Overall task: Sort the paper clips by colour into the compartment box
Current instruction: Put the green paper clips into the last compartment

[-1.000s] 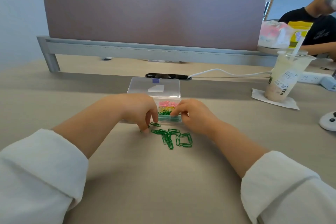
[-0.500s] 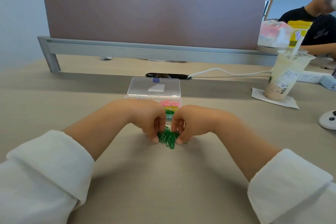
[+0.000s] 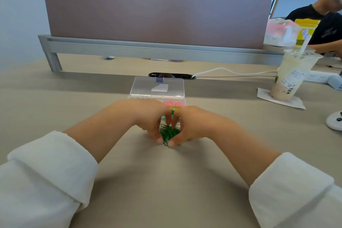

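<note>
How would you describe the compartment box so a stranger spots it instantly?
Start at the mauve desk divider. On the desk in front, just behind the green paper clips, sits the compartment box. It alone is clear plastic, holding pink clips.

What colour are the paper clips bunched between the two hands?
Green. The paper clips show best in the head view.

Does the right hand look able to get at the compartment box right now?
Probably yes: the compartment box sits open just beyond the right hand, nothing between them, though that hand grips green paper clips.
</note>
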`<state>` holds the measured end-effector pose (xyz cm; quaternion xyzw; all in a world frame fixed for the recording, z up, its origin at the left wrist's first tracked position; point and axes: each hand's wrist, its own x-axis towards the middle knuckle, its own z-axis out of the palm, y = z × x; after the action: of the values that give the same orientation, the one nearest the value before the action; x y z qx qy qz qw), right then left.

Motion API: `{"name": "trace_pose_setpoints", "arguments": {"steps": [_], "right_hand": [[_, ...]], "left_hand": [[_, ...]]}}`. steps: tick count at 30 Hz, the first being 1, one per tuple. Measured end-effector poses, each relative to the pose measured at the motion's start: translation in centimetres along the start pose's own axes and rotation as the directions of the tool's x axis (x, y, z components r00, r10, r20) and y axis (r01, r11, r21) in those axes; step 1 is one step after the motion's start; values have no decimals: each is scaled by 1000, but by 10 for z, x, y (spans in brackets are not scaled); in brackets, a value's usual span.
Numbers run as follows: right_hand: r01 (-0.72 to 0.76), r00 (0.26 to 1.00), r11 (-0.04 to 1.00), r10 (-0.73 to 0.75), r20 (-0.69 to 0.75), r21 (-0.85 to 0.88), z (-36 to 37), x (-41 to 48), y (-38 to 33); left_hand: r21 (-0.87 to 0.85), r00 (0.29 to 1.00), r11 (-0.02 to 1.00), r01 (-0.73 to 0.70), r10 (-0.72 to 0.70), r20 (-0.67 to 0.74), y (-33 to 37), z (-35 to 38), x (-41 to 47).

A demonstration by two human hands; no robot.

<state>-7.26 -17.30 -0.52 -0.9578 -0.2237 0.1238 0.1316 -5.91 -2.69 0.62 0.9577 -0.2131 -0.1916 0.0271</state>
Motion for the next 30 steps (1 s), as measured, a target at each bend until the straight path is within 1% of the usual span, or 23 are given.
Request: {"name": "trace_pose_setpoints", "arguments": {"steps": [4, 8, 18, 20, 22, 24, 25, 26, 27, 30], "right_hand": [[37, 999, 997, -39, -29, -68, -2, 1, 2], [81, 995, 996, -84, -57, -41, 0, 3, 3], [90, 990, 995, -93, -103, -31, -5, 5, 18], [95, 982, 995, -92, -163, 11, -7, 7, 23], [120, 950, 988, -85, -299, 101, -8, 12, 27], [162, 877, 967, -50, -479, 196, -5, 17, 29], [182, 840, 953, -22, -543, 243, -2, 21, 29], [197, 817, 938, 3, -577, 284, 2, 24, 29], [203, 809, 928, 21, -587, 313, 7, 27, 29], [185, 823, 931, 28, -567, 314, 19, 36, 33]], "left_hand": [[19, 998, 999, -50, 51, -29, -1, 0, 1], [0, 998, 998, -58, 58, -30, -3, 1, 4], [11, 998, 998, -57, 57, -34, -7, 0, 6], [16, 997, 998, -60, 60, -44, -9, 0, 6], [13, 996, 998, -64, 64, -57, -10, -1, 5], [13, 995, 998, -67, 67, -69, -10, -2, 4], [8, 995, 998, -68, 69, -69, -11, -3, 4], [3, 995, 997, -71, 71, -68, -10, -3, 4], [2, 995, 997, -76, 76, -68, -10, -4, 4], [-17, 993, 995, -95, 94, -66, -11, -4, 4]]}}
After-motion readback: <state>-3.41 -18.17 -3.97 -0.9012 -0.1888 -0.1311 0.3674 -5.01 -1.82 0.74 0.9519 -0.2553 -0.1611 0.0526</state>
